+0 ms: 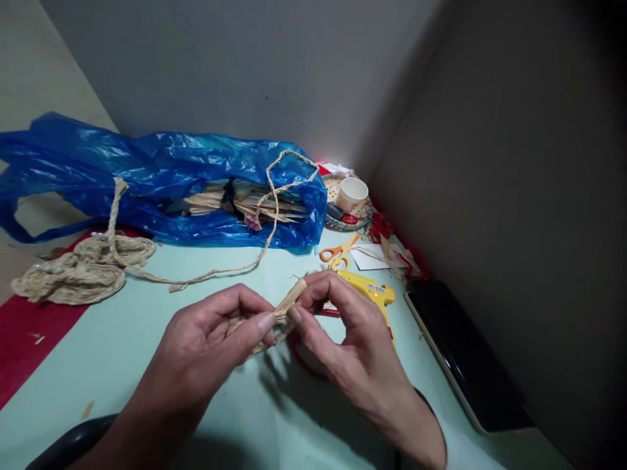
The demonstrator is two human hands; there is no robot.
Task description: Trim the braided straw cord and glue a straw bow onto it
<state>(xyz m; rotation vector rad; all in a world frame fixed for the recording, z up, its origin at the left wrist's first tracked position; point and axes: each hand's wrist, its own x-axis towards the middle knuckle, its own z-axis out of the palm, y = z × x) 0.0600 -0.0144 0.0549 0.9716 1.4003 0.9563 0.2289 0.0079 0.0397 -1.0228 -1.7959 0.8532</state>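
My left hand (215, 333) and my right hand (345, 326) meet over the table, both closed in a pinch on a piece of braided straw (287, 303). My left thumb presses on the braid, and part of it is hidden in the left palm. At its upper end, a flat strip of straw sticks out between my right thumb and fingers. Just behind my right hand lies a yellow glue gun (372, 287), partly covered by that hand. A long straw cord (215, 271) runs across the table beyond both hands.
A blue plastic bag (186, 156) with straw bundles (210, 199) lies at the back. Coiled straw pieces (73, 277) are at left on red cloth (34, 339). Orange-handled scissors (340, 251), a basket (333, 186) with a white cup (353, 190), and a black phone (460, 352) stand rightward.
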